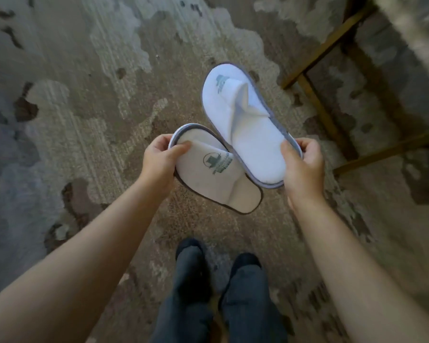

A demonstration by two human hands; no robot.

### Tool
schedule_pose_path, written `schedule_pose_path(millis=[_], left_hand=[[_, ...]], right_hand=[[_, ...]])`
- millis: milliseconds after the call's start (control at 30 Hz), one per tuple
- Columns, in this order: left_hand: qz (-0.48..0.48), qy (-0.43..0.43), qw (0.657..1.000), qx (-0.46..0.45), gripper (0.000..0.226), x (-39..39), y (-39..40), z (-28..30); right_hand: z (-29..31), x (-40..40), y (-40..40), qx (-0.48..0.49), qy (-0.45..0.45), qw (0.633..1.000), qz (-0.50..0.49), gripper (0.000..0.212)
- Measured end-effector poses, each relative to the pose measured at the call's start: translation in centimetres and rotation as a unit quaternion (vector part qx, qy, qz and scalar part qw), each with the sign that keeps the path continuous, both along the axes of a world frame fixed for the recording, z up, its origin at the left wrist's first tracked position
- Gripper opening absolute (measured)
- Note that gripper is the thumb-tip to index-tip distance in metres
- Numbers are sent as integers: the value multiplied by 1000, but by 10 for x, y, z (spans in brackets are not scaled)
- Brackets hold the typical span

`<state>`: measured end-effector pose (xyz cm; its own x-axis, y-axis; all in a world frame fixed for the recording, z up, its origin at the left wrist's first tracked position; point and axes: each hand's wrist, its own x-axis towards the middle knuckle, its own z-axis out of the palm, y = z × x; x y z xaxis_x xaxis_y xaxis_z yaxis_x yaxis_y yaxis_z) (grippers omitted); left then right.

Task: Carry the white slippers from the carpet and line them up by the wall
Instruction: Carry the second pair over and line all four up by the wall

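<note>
Left hand (pixel 159 159) grasps one flat terry slipper (pixel 218 179); right hand (pixel 304 164) grasps the other slipper (pixel 245 125) above mottled carpet (pixel 84 95).

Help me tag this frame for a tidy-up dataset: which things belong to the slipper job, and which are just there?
Job: left hand holding one white slipper; right hand holding the other slipper; patterned carpet.

Just there: wooden furniture frame.
</note>
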<state>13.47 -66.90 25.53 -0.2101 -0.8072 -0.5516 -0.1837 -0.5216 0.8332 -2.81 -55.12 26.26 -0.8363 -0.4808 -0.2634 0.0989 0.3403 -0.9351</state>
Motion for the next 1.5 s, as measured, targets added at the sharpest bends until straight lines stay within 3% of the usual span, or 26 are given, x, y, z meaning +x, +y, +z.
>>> schedule_pose_path(millis=[167, 333, 600, 800, 933, 1067, 1200, 1500], left_hand=[[-61, 29, 997, -43, 21, -15, 23, 128], [-129, 70, 987, -69, 21, -49, 60, 218], [-357, 100, 924, -93, 16, -102, 210, 318], [-537, 125, 827, -108, 13, -112, 395, 359], [-649, 137, 732, -153, 3, -99, 540, 371], [-726, 167, 647, -161, 8, -74, 689, 381], [-780, 191, 579, -142, 5, -38, 819, 393], [-877, 194, 431, -83, 9, 19, 1074, 388]], right_hand=[[137, 0, 48, -33, 25, 999, -25, 22], [236, 4, 119, -46, 74, 987, -137, 23], [332, 62, 310, -25, 107, 912, -394, 10], [372, 143, 477, -15, 119, 810, -573, 12], [384, 209, 592, 20, 111, 744, -658, 33], [392, 271, 701, 34, 92, 708, -699, 44], [400, 331, 795, 21, 98, 682, -724, 29], [377, 409, 981, -2, 107, 483, -869, 23]])
